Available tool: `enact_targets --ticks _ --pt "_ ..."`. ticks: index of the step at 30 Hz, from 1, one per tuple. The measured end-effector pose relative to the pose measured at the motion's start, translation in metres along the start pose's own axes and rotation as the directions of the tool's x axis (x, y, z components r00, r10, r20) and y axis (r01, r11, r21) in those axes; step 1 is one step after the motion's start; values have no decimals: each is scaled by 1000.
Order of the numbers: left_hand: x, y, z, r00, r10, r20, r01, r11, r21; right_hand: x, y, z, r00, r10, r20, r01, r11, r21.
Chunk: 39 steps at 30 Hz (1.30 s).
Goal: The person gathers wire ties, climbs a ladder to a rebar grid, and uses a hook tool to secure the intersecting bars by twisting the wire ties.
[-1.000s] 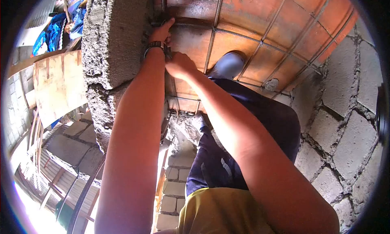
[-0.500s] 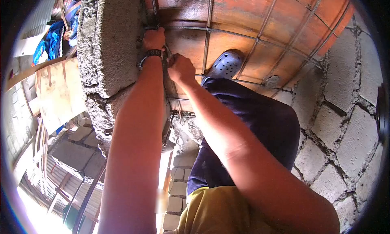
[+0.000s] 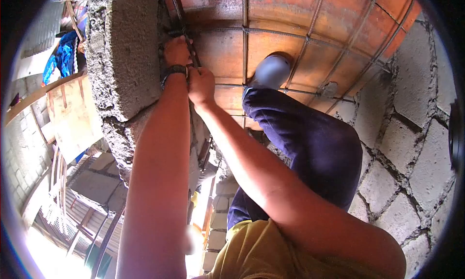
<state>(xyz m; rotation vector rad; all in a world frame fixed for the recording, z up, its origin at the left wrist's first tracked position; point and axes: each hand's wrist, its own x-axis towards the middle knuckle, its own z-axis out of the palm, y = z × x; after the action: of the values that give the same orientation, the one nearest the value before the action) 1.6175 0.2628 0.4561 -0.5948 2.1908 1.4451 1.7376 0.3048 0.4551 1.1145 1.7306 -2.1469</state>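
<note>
My left hand [image 3: 177, 51], with a dark wristband, is closed against the steel rebar beside the rough concrete block edge. What its fingers hold is hidden. Just below and to its right, my right hand [image 3: 201, 87] is closed round a thin dark metal tool [image 3: 194, 57], whose shaft slants up beside the left hand. The tool's exact kind cannot be made out. Both hands work close together near a crossing in the rebar grid [image 3: 244, 29], which lies over reddish-orange boards [image 3: 218, 54].
My clog-shod foot [image 3: 272, 71] rests on the boards within the grid. A concrete block wall [image 3: 409, 102] rises at right, and a rough block column [image 3: 123, 56] stands at left. Beyond it are a plywood sheet [image 3: 72, 116] and a blue cloth [image 3: 64, 56].
My right hand has moved left and slightly down, closer to my left wrist. The tool now stands more upright beside the left hand. The view has shifted slightly.
</note>
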Motion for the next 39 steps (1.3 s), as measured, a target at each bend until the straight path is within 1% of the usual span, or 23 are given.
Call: enact_targets --ticks 2,6,7,8,9,10,12,13,15,16,19,20,22,26,27,28,31,32,34,35,37,38,39 --pt "-14 4 2 998 -24 -54 23 999 -30 -16 -6 -4 858 -432 -276 353 889 -293" --pt "-10 -5 7 989 36 -142 -49 995 -88 -2 -3 -31 903 -409 -128 364 890 -276" --pt "-10 -9 9 990 30 -139 -42 995 -87 5 -3 -41 995 -82 63 65 971 232" --pt "-11 -12 10 990 20 -143 -38 991 -129 7 -6 -53 916 129 380 -347 729 589" --pt "-12 -15 11 989 11 -149 -37 985 -171 11 -11 -62 831 128 541 -525 502 688" --pt "-12 -13 10 989 11 -150 -37 985 -171 19 -9 -63 793 126 596 -591 402 700" --pt "-14 -14 6 993 10 -114 -33 980 -195 26 1 -64 509 -282 814 -831 89 550" --pt "-15 -15 4 992 7 -123 -31 980 -194 21 -8 -60 501 -280 818 -836 86 542" --pt "-14 -18 -1 956 251 -150 -256 966 -18 4 -33 -51 487 -365 794 -865 -73 497" --pt "-9 -23 -2 957 250 -150 -255 967 -15 3 -31 -49 487 -365 793 -865 -76 496" --pt "-2 -28 -1 984 166 -68 -173 978 -118 -2 -47 -46 712 61 700 -623 516 588" --pt "-11 -24 1 989 130 -71 -136 987 -84 -5 -47 -44 706 71 705 -631 514 581" --pt "-13 -28 1 993 92 -76 -96 994 -48 -9 -46 -40 840 116 530 -401 791 463" --pt "1 -38 -8 997 58 56 -43 972 -230 -9 -42 -42 786 -59 615 -456 616 642" --pt "-5 -37 -14 996 -12 86 35 963 -269 -3 -47 -37 791 182 584 -610 300 733" --pt "-22 -27 -19 997 -13 82 34 963 -267 -5 -42 -35 788 182 588 -614 297 731" --pt "-99 -16 -28 998 46 39 -26 912 -409 -7 -31 -23 602 -318 733 -791 -109 603" --pt "-119 -22 -29 994 103 -32 -106 877 -470 -6 -29 -23 601 -317 734 -791 -104 602" --pt "-168 -13 -23 888 302 -347 -394 889 -232 -5 -19 -23 608 -307 732 -776 -38 629" --pt "-192 -5 -18 888 302 -347 -394 888 -236 -4 -17 -22 609 -307 732 -775 -35 631" --pt "-237 12 -4 856 205 -474 -380 872 -309 -5 -8 -18 727 -40 685 -613 412 674" --pt "-250 19 5 848 214 -485 -389 873 -295 -5 -4 -6 718 -37 695 -620 418 664" --pt "-256 16 15 837 269 -478 -442 846 -297 -4 2 15 882 65 466 -400 626 669"
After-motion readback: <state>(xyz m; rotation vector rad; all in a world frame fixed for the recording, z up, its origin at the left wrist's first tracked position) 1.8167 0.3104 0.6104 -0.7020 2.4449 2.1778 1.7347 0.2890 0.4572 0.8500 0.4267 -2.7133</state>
